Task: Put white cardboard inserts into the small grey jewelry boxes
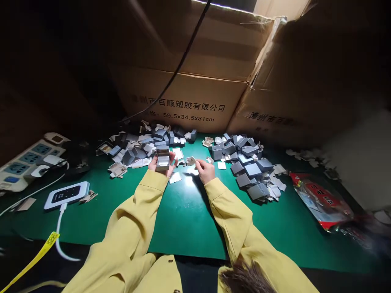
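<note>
My left hand (171, 162) is closed round a small dark box (163, 159), which is open and shows a pale inside. To its right my right hand (205, 171) pinches a small piece of card (191, 161) between thumb and fingers, apart from the box. Behind my left hand lies a heap of small dark boxes (137, 151) mixed with pale card pieces. A second heap of dark boxes (252, 169) lies to the right of my right hand. A white card piece (175, 178) rests on the green table just below the hands.
Large cardboard cartons (189, 93) stand along the back of the green table (186, 228). At left are a power strip (30, 160) and a white device (67, 194) with a cable. A red and clear plastic bag (324, 201) lies at right. A black cable (180, 65) hangs in front of the cartons.
</note>
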{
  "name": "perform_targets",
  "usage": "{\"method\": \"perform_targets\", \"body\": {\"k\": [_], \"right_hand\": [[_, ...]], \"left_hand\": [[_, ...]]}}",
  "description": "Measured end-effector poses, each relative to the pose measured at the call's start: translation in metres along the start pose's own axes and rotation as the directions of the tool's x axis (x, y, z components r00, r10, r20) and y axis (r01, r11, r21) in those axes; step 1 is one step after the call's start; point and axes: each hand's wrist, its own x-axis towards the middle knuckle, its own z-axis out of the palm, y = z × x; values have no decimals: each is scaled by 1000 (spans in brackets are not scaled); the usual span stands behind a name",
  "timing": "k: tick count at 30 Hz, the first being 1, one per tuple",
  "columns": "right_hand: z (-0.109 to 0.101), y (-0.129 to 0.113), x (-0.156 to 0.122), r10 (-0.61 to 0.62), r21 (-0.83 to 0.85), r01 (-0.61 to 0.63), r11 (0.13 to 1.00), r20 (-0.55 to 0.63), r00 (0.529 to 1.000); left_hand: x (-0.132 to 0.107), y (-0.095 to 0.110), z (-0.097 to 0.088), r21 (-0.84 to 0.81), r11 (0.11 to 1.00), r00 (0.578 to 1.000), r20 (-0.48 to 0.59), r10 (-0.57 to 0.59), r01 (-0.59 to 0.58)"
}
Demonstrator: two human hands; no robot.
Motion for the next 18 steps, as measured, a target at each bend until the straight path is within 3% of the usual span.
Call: {"method": "perform_targets", "body": {"k": [3, 5, 10, 18], "right_hand": [[-17, 22, -16, 211, 396, -181, 900, -33, 977], [-25, 28, -22, 284, 534, -221, 816, -37, 958], [-32, 24, -25, 338, 620, -258, 741, -11, 941], [-25, 21, -27, 319, 687, -302, 661, 106, 942]], "left_hand": [[-3, -31, 1, 70, 982, 985, -35, -171, 173], [-7, -49, 1, 115, 954, 961, -59, -270, 275], [-14, -67, 1, 172, 917, 933, -86, -349, 359], [-12, -56, 1, 212, 922, 945, -101, -310, 325]]}}
